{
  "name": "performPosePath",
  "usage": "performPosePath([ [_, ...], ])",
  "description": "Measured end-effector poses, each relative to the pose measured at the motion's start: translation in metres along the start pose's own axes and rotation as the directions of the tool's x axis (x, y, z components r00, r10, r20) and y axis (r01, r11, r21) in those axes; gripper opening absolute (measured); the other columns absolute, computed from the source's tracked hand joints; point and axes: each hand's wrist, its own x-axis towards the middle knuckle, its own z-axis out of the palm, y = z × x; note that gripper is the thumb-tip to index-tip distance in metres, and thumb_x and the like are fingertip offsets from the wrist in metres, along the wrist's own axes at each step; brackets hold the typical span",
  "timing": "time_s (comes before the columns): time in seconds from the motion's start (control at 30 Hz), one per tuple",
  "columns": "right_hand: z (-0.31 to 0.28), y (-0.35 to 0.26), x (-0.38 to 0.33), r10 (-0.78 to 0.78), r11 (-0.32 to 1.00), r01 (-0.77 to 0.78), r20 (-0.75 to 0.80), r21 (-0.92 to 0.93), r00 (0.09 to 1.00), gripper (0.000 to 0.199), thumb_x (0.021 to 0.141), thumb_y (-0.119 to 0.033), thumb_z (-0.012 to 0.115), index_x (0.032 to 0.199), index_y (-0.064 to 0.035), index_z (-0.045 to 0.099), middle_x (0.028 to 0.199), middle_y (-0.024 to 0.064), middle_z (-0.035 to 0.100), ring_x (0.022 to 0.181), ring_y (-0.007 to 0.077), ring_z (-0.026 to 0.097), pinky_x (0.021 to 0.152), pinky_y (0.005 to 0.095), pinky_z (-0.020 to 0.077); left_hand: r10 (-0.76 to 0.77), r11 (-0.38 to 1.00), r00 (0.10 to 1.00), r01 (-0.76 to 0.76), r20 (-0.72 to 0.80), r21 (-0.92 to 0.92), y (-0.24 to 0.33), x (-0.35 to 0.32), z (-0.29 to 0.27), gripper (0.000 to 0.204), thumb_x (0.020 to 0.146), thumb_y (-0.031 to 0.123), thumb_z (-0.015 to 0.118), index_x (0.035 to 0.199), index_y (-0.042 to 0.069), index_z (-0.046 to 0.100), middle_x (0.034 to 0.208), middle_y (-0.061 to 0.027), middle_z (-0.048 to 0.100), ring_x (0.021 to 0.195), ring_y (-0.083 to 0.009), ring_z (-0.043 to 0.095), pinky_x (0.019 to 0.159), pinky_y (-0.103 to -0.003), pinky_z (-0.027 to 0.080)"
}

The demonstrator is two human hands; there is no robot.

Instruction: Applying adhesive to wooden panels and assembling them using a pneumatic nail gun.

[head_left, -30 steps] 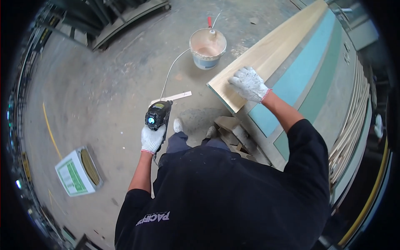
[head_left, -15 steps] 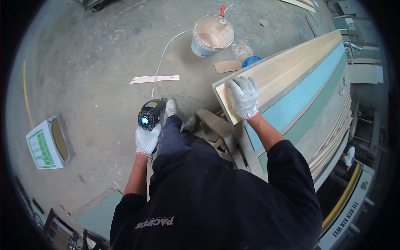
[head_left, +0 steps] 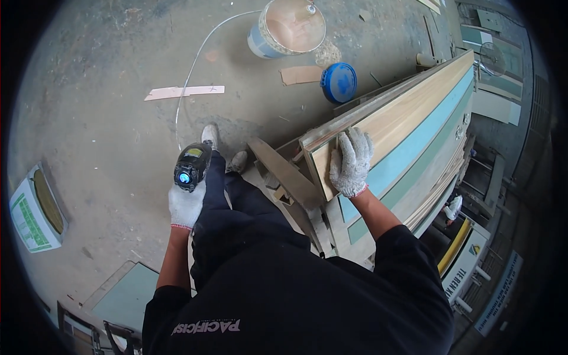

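Observation:
My left hand (head_left: 187,204), in a white knit glove, is closed around a black power tool (head_left: 193,161) with a glowing blue-white round end; its exact kind does not show. My right hand (head_left: 351,163), gloved too, lies with fingers stretched out on the pale wood face of a long panel (head_left: 408,118), close to its near left end. Light blue and green strips show beside the pale wood, to the right of it. A thin pale hose (head_left: 192,68) crosses the floor past my feet; whether it joins the tool is hidden.
A bucket (head_left: 258,41) of pinkish paste stands ahead, with a blue lid (head_left: 340,83) and a cardboard piece (head_left: 300,75) nearby. A pale strip (head_left: 195,91) lies on the floor. A brown board (head_left: 284,168) leans by my feet. A white-and-green bag (head_left: 31,222) sits left.
My view has shifted, so the bucket and floor strip appear higher and farther left. My right hand has turned more upright on the panel. The tool stays in my left hand.

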Motion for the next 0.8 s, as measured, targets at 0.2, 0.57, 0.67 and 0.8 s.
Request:
performPosePath([
  [0.2,0.003,0.007,0.005,0.001,1.000,-0.001,0.000,-0.020,1.000,0.049,0.081,-0.007,0.067,0.129,-0.0064,0.058,0.134,0.0227,0.056,0.126,0.0442,0.052,0.113,0.0605,0.0298,-0.058,0.994,0.998,0.059,0.009,-0.092,0.016,0.010,-0.003,0.033,0.087,0.006,0.070,0.119,-0.003,0.067,0.107,-0.0100,0.074,0.096,-0.0172,0.070,0.087,-0.033,0.053],
  [0.57,-0.003,0.024,0.038,-0.129,0.991,0.124,0.119,0.048,0.984,0.029,0.080,-0.012,0.068,0.109,-0.0112,0.067,0.119,0.0116,0.066,0.121,0.0342,0.058,0.115,0.0595,0.0265,-0.091,0.996,0.996,0.091,0.002,-0.025,0.006,0.014,0.003,0.033,0.087,0.008,0.073,0.118,-0.002,0.068,0.107,-0.0090,0.074,0.093,-0.0162,0.070,0.085,-0.032,0.054],
  [0.67,-0.002,0.024,0.039,-0.138,0.990,0.132,0.127,0.054,0.982,0.028,0.080,-0.013,0.068,0.108,-0.0112,0.067,0.113,0.0108,0.067,0.117,0.0334,0.059,0.115,0.0595,0.0272,-0.082,0.997,0.996,0.082,0.019,-0.001,0.001,0.013,0.008,0.034,0.087,0.009,0.073,0.118,-0.002,0.067,0.108,-0.0096,0.074,0.094,-0.0174,0.071,0.086,-0.033,0.054],
  [0.8,0.001,0.026,0.039,-0.137,0.990,0.132,0.107,0.056,0.985,0.028,0.079,-0.017,0.070,0.106,-0.0125,0.069,0.110,0.0090,0.067,0.113,0.0314,0.061,0.114,0.0595,0.0279,-0.133,0.991,0.990,0.134,0.055,-0.029,0.011,0.009,0.015,0.034,0.086,0.008,0.074,0.118,-0.003,0.067,0.109,-0.0100,0.074,0.097,-0.0183,0.071,0.087,-0.033,0.054],
])
